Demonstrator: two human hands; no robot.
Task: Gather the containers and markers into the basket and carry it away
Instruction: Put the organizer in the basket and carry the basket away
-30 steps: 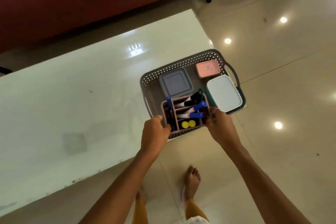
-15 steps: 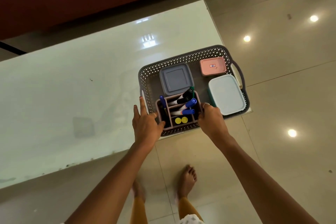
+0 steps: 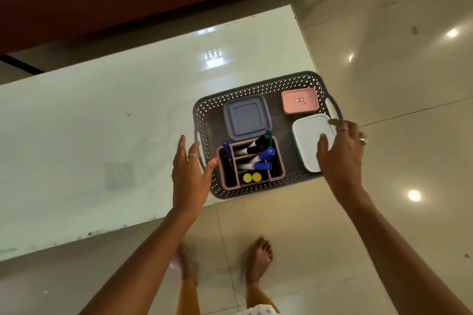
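Basket point(image 3: 258, 85): sitting at the glass table's point(image 3: 102, 115) corner.
Left hand point(image 3: 190, 174): you are spreading it wide beside the basket's left handle.
Right hand point(image 3: 341, 153): you are hovering it, fingers loose, over the white container point(image 3: 305, 140).

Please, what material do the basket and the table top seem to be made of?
Basket: probably moulded plastic, grey and matt; its walls are pierced in a regular lattice. Table top: looks like glass or a glossy hard surface, since it mirrors the lights.

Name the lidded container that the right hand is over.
The white-lidded container: the right hand overlaps it. The grey-lidded container and pink-lidded container lie clear of both hands.
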